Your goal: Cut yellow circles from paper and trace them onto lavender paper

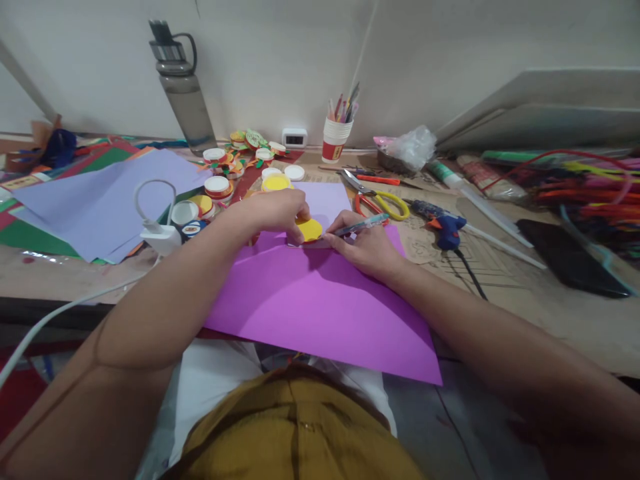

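My left hand (pixel 285 212) presses a small yellow scalloped paper piece (pixel 311 231) down with thumb and fingers. A pen (pixel 370 223) with a pale blue-green end is in my right hand (pixel 367 248), its tip close to the right edge of the yellow piece. Under both hands lies a bright purple sheet (pixel 320 307). A lilac sheet (pixel 330 197) reaches out behind them, partly covered by my fingers. Just beyond my right hand rest scissors (pixel 393 205) with orange and yellow handles.
A blue glue gun (pixel 447 230) and a black phone (pixel 570 257) lie to the right. Round white tubs (pixel 219 185), a charger (pixel 161 237) and lilac sheets (pixel 115 200) are on the left. Behind stand a water bottle (pixel 185 107) and a cup of pens (pixel 334 137).
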`<state>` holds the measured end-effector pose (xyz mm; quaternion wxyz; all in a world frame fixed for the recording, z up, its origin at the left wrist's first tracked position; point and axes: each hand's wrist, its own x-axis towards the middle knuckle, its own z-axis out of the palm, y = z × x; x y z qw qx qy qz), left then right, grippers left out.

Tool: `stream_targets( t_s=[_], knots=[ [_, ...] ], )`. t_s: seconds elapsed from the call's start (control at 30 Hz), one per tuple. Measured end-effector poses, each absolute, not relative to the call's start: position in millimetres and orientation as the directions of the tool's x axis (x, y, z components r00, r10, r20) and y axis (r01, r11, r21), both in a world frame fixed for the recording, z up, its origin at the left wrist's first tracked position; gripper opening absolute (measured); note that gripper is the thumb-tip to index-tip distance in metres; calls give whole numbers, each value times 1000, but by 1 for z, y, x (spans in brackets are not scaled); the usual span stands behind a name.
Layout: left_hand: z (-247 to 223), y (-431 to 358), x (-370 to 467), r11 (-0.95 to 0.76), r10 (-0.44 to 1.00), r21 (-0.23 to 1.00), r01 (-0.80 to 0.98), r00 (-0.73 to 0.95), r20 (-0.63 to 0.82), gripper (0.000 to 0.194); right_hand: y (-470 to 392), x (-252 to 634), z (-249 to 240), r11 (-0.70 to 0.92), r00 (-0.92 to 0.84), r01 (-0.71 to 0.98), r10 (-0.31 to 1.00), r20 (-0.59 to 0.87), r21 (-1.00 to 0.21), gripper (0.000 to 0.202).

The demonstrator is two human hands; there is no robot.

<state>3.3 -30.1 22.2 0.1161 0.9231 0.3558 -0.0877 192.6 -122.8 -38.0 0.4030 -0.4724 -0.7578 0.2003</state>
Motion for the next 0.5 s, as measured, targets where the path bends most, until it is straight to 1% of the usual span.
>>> stream_targets(
  t_s=[0.2, 0.33, 0.43, 0.5],
  knots=[
    [26, -33, 5, -708, 639, 136, 693, 710, -297, 48, -124, 192, -37, 494, -208, 505, 865, 456, -708, 20],
    [22, -27, 3, -723, 625, 142, 677, 727, -285, 48, -122, 191, -37, 484, -176, 479, 870, 460, -732, 22],
    [19, -24, 2, -733, 615, 150, 663, 741, -271, 48, -120, 191, -36, 462, -121, 423, 882, 456, -780, 20],
    [19, -24, 2, -734, 613, 150, 662, 742, -271, 46, -119, 191, -36, 464, -121, 411, 881, 458, -785, 18]
  ],
)
